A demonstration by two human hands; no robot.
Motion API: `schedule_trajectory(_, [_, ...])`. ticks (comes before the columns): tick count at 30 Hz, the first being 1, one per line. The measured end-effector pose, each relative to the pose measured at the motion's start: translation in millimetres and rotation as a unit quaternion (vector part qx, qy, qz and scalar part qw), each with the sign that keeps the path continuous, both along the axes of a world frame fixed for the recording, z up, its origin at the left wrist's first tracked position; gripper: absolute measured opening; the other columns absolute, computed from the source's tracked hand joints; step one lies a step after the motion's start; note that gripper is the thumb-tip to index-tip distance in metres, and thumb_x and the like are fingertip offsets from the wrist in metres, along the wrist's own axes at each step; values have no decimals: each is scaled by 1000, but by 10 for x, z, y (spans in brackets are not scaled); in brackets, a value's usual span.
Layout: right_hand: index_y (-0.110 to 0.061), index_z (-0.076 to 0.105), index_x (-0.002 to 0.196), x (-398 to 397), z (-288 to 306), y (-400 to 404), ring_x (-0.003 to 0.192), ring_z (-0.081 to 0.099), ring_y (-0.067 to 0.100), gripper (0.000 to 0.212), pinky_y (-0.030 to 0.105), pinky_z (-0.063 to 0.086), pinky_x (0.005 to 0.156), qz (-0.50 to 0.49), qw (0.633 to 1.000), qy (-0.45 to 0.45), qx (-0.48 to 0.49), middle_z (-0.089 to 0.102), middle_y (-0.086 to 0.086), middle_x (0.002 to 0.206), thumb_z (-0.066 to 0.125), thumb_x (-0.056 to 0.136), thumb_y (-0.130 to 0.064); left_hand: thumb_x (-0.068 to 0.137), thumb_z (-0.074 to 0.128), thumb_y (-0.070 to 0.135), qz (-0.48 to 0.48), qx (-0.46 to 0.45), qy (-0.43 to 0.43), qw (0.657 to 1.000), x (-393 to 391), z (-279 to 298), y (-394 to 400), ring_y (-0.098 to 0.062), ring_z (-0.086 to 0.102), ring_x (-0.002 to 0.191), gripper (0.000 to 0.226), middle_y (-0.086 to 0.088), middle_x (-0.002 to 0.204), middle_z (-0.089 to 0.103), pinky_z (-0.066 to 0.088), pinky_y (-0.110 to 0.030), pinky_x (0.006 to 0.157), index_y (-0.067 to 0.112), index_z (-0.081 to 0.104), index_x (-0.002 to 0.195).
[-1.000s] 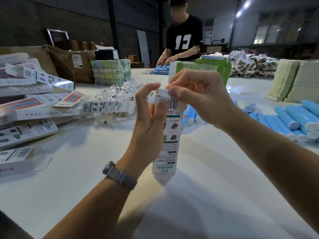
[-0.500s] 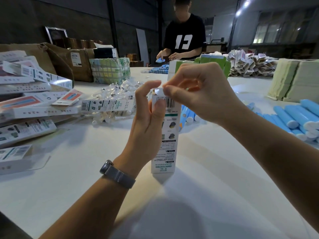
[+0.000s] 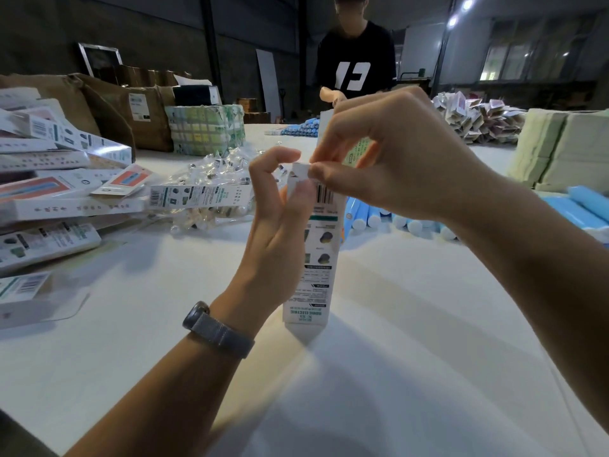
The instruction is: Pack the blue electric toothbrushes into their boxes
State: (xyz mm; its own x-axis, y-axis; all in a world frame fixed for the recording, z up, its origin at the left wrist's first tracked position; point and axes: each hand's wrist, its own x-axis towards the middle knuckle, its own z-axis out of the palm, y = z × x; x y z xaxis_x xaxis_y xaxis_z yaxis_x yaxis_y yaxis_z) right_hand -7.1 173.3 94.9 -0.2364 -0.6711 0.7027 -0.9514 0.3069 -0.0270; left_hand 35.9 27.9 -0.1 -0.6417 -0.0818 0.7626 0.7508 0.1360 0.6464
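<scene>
A tall white toothbrush box with a barcode and green print stands upright on the white table. My left hand grips its upper left side, thumb near the top. My right hand pinches the small flap at the box's top end. What is inside the box is hidden. Loose blue electric toothbrushes lie in a row behind the box and at the right edge.
Packed white boxes are piled at the left beside a bag of clear-wrapped brush heads. Cardboard cartons stand behind them. Stacks of flat green boxes sit at the right. A person in a black shirt works across the table.
The box has tilted slightly and my right hand's fingers have shifted from pressing the top to pinching its flap. The person across the table has lifted their hands.
</scene>
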Motion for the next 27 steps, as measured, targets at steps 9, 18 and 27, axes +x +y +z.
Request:
schedule_trajectory(9, [-9,74,76,18,-18,-2,69,66,9,9,18,53,68,25,999,1,-24,71,0,75,71,82,-15,71,80,6,96,-67,4,993,-27,-83,39,-18,70,75,80,14,96,62,55,-21,65,38,27,123])
schedule_trajectory(18, [-10,71,74,97,7,-57,69,63,9,13,19,48,63,-5,1000,27,6,67,-1,75,65,82,-18,73,66,1,93,-70,15,993,-22,-59,89,-17,65,74,71,22,93,55,58,-28,59,33,26,123])
schedule_trajectory(27, [-17,70,87,-129,-109,-34,79,57,6,5,11,44,67,130,981,-139,-18,59,-3,83,67,90,-14,80,67,-1,102,-64,33,992,-22,-81,77,-22,62,69,70,-2,96,53,58,-38,57,39,21,115])
